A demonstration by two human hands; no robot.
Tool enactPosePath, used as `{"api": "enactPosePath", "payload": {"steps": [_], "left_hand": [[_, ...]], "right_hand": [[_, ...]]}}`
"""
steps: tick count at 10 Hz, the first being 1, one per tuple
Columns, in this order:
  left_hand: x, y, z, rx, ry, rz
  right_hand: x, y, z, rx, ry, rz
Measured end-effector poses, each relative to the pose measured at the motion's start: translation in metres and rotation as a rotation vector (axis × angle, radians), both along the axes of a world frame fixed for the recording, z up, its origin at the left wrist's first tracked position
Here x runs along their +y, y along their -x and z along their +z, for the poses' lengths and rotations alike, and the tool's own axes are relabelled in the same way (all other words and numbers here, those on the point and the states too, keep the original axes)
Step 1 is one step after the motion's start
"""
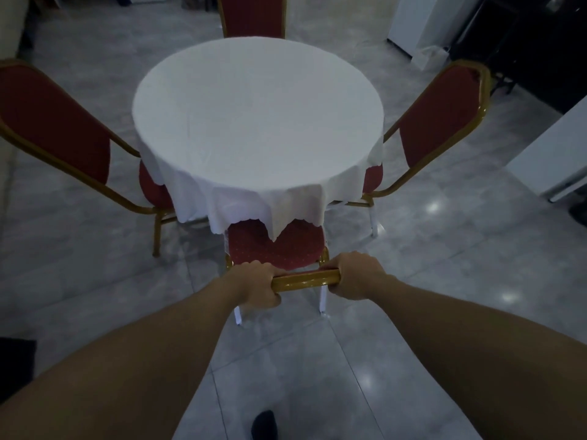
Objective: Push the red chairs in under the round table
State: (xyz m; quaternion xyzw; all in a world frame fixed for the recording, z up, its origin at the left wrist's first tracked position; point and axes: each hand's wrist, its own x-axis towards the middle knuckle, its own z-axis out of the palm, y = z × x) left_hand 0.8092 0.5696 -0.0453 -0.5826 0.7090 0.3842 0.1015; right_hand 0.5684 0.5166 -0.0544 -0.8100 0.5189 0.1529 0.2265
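Observation:
A round table (257,122) under a white cloth stands in the middle of the room. The near red chair (273,246) has its seat partly under the hanging cloth. My left hand (257,285) and my right hand (357,276) both grip the gold top rail (305,280) of its backrest. A left red chair (54,122) and a right red chair (441,115) stand with their seats tucked under the table edge. A far red chair (253,15) stands behind the table.
Grey glossy floor tiles (444,281) surround the table. White cabinets or panels (546,157) stand at the right, and dark furniture (540,52) fills the far right corner. My dark shoe (264,425) shows at the bottom edge.

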Motion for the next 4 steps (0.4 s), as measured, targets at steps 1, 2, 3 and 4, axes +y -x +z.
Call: {"api": "enactPosePath", "payload": {"steps": [1,2,3,4], "left_hand": [[-0.001,0.002,0.008,0.02,-0.102,0.038],[-0.001,0.004,0.012,0.036,-0.129,0.124],[0.003,0.005,0.028,0.032,-0.105,0.236],[0.006,0.01,0.054,-0.006,-0.02,0.341]], "right_hand": [[-0.005,0.004,0.009,-0.058,-0.113,0.019],[-0.014,0.007,0.023,-0.124,-0.22,0.055],[-0.027,0.003,0.043,-0.114,-0.212,0.128],[-0.046,-0.011,0.068,-0.135,-0.171,0.161]]}}
